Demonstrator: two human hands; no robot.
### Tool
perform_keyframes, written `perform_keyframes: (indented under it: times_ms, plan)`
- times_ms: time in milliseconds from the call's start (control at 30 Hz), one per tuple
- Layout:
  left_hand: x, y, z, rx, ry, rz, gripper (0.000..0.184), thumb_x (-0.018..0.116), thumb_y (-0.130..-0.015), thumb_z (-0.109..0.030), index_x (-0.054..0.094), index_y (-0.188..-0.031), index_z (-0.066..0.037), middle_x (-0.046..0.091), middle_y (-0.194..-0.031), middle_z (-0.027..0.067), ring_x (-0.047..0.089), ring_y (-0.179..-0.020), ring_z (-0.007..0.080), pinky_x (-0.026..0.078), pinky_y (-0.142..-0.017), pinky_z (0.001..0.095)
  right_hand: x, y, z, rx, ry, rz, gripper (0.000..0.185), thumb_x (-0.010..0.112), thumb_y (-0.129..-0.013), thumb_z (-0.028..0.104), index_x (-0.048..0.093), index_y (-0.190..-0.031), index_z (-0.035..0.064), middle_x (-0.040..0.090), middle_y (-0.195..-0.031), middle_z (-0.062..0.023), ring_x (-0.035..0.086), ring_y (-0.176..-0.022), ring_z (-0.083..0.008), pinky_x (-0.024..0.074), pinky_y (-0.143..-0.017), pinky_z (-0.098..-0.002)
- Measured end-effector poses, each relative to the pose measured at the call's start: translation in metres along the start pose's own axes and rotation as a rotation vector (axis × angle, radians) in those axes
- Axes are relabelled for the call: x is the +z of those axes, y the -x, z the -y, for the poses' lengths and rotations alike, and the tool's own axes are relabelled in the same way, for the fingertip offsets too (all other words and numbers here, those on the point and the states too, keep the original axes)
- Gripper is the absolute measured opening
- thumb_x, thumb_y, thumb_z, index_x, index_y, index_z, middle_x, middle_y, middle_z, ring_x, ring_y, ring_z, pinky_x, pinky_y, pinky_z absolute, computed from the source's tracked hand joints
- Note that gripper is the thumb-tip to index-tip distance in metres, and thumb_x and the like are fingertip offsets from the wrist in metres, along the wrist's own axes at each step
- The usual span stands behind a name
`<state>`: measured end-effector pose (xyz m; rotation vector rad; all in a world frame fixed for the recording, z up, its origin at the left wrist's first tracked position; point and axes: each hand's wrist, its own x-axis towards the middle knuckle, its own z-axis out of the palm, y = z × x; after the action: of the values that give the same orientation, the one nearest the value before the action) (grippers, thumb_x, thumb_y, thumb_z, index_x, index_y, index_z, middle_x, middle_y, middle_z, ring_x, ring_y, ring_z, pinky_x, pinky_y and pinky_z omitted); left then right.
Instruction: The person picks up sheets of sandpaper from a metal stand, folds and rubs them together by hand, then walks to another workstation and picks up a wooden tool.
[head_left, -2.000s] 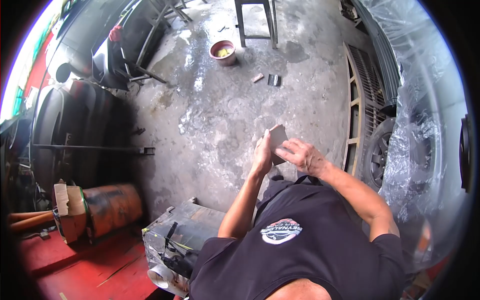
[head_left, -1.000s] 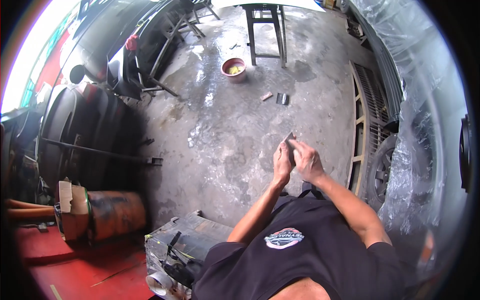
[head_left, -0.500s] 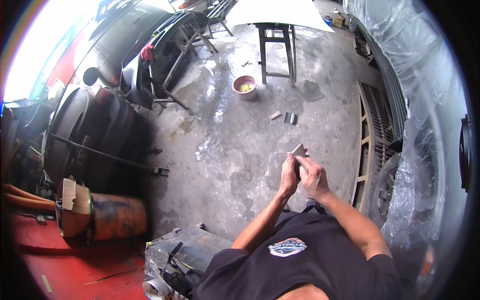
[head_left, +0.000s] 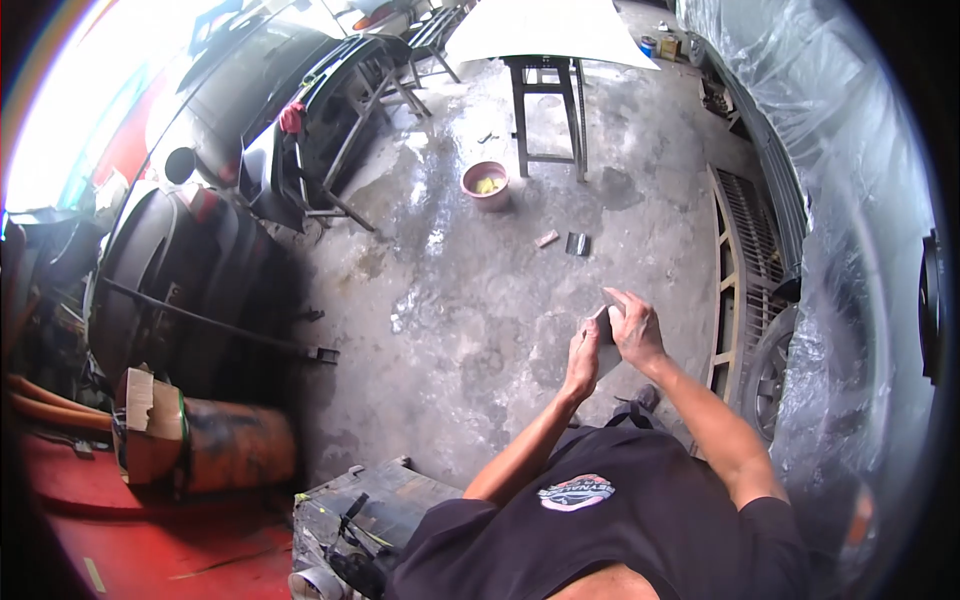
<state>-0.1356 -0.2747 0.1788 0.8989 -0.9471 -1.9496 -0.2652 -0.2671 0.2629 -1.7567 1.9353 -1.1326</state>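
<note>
Grips grey sheet (head_left: 606,330) in left hand (head_left: 583,354); sets right hand (head_left: 637,332) at edge, hold unclear; has concrete floor (head_left: 480,310) room ahead.

black shirt (head_left: 650,530); chest logo (head_left: 577,492); reads "EYNAL"; remainder too blurred to read

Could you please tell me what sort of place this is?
It looks like a vehicle body workshop: a wheel shows beside clear plastic sheeting on the right, and a white panel lies over a dark stand.
</note>
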Motion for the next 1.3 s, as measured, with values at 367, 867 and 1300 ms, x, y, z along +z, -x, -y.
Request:
perform_keyframes:
  times_ms: [367,867,1300]
  plan:
    - [0.001,-0.012,-0.011,0.146,0.169,0.053,0.061,0.033,-0.111,-0.051,0.046,-0.149,-0.005,0.056,-0.14,0.0118,0.057,-0.122,0.0213,0.047,-0.105,0.037,-0.006,0.04,0.019,0.001,-0.17,0.085,0.035,0.055,-0.092,0.009,0.066,-0.122,-0.005,0.068,-0.11,-0.0297,0.067,-0.101,-0.0449,0.0536,-0.089,-0.0482]
    - [0.017,0.003,-0.026,-0.012,-0.15,0.1,0.074,0.028,-0.109,-0.058,0.042,-0.153,0.0,0.054,-0.146,0.0144,0.057,-0.119,0.0224,0.047,-0.104,0.0363,-0.004,0.028,0.012,-0.068,-0.104,-0.147,0.033,0.055,-0.088,0.003,0.068,-0.117,-0.0074,0.067,-0.099,-0.0299,0.068,-0.095,-0.0461,0.0546,-0.084,-0.0498]
    - [0.001,-0.01,-0.012,0.073,0.109,0.051,0.088,0.027,-0.102,-0.072,0.041,-0.153,-0.001,0.06,-0.136,0.0118,0.059,-0.111,0.0201,0.048,-0.101,0.0366,-0.001,0.043,0.039,-0.023,-0.249,0.078,0.034,0.056,-0.088,0.003,0.068,-0.119,-0.0031,0.068,-0.104,-0.0281,0.067,-0.1,-0.0452,0.0541,-0.087,-0.047]
